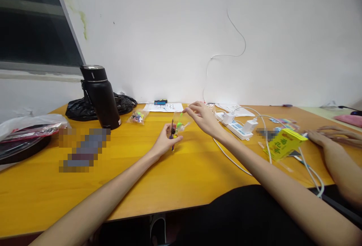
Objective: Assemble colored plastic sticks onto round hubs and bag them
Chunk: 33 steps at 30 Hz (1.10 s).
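My left hand [164,141] is closed around a small clear plastic bag [181,126] with little green, yellow, purple and dark parts in or against it. It is held just above the orange-yellow tabletop [181,185]. Close beside it on the right, my right hand [202,116] has its thumb and forefinger pinched together at the top of the bag, by a thin bright green piece [181,114]. Whether the fingertips grip the bag's edge or the green piece, I cannot tell. Behind my left hand lies another clear bag of small coloured parts [137,116].
A black bottle [102,101] stands at the left before a black plastic bag [76,108]. A screwdriver [160,102] lies on paper at the back. White cables run from a power strip [237,129]. A yellow-green box [285,144] is near another person's hands [336,136].
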Each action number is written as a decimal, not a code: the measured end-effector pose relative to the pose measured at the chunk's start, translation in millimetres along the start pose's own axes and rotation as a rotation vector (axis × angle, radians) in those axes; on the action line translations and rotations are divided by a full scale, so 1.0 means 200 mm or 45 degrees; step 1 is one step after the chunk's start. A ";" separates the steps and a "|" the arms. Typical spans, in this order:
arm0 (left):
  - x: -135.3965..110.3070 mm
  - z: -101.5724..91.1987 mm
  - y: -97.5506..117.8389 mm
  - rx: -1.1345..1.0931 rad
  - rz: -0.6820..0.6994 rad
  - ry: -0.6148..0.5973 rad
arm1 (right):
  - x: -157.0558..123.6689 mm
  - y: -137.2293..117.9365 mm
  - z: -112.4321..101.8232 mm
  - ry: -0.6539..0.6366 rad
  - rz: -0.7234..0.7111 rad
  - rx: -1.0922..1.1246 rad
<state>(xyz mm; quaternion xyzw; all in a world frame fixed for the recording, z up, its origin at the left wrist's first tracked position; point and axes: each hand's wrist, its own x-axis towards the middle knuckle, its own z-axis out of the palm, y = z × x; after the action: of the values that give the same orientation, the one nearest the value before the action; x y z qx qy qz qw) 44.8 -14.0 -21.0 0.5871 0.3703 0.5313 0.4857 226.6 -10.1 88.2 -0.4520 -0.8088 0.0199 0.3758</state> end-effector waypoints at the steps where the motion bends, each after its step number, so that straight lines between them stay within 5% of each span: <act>1: 0.00 0.00 0.00 -0.002 0.000 0.004 | 0.00 -0.01 0.00 -0.004 -0.018 0.013; 9: 0.00 -0.01 0.01 0.011 0.052 0.068 | -0.02 -0.08 -0.01 -0.001 -0.263 -0.037; 16: 0.00 -0.02 0.03 -0.021 0.082 0.021 | 0.01 -0.09 -0.08 0.066 -0.213 0.024; 26: 0.03 -0.04 -0.01 -0.038 0.049 0.118 | -0.02 -0.09 -0.05 -0.135 -0.320 -0.123; 33: 0.02 -0.04 -0.01 -0.099 0.048 -0.061 | 0.00 -0.02 -0.09 -0.121 -0.288 -0.082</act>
<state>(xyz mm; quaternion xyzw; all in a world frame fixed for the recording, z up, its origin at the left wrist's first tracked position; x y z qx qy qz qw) 37.9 -8.1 -22.9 0.5871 0.3267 0.5401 0.5067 234.3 -18.5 102.5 -0.3682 -0.8717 -0.0271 0.3221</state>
